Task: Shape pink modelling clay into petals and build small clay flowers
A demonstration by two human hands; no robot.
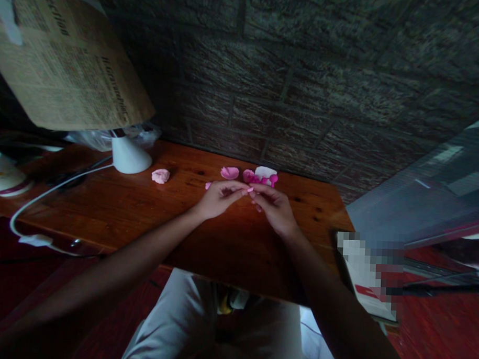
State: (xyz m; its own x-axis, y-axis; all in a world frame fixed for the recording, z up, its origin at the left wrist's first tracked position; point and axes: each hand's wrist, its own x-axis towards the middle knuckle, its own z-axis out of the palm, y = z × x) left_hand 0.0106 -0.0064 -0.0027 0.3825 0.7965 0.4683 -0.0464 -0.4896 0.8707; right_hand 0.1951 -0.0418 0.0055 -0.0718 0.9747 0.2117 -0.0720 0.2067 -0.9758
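Over the wooden table, my left hand (222, 198) and my right hand (274, 207) meet with their fingertips almost touching. Both pinch a small pink piece (250, 190) that looks like soft clay. Just beyond the fingers lie a pink cup-shaped piece (230, 172), a darker pink ruffled piece (248, 175) and a bright magenta piece (273, 178) beside a white piece (266, 172). A bit of pink (208, 186) shows at my left knuckles. Farther left sits a pale pink lump (160, 175).
A lamp with a white base (131, 156) and a newsprint shade (76, 64) stands on the wooden table (175, 208) at left. Its white cord (46, 198) hangs over the front edge. A white cup (6, 174) is at far left. The brick wall (242, 111) rises behind.
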